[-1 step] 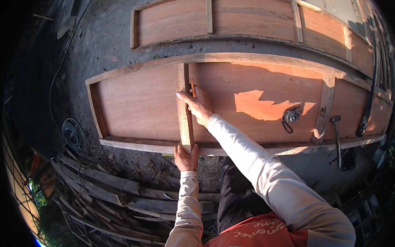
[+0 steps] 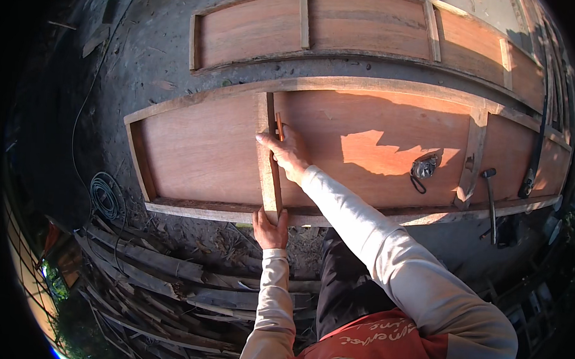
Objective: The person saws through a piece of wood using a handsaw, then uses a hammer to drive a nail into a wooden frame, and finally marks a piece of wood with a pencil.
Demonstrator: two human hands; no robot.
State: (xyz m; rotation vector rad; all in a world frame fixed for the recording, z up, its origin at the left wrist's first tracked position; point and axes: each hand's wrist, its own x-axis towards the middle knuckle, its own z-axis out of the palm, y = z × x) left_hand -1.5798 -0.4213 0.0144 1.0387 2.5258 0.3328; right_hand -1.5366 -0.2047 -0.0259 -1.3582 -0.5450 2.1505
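Note:
A wooden crosspiece (image 2: pixel 266 115) lies across a long plywood panel (image 2: pixel 200 145) with a timber frame (image 2: pixel 195 102) around it. At its near end, over the frame's near edge, my left hand (image 2: pixel 270 231) is closed round the wood. My right hand (image 2: pixel 290 155) grips the crosspiece about halfway along, thumb on its top face and fingers mostly hidden on the right side. An orange pencil (image 2: pixel 280 125) sticks up from the right hand. To the right, a tape measure (image 2: pixel 424 165) with a dark strap rests on the plywood.
A hammer (image 2: pixel 490 205) leans over the frame's near edge, with a dark handsaw-like tool (image 2: pixel 529 178) beyond it. Another framed panel (image 2: pixel 369 24) lies behind. Coiled hose (image 2: pixel 106 195) is at left; scrap planks (image 2: pixel 188 296) are piled close to my legs.

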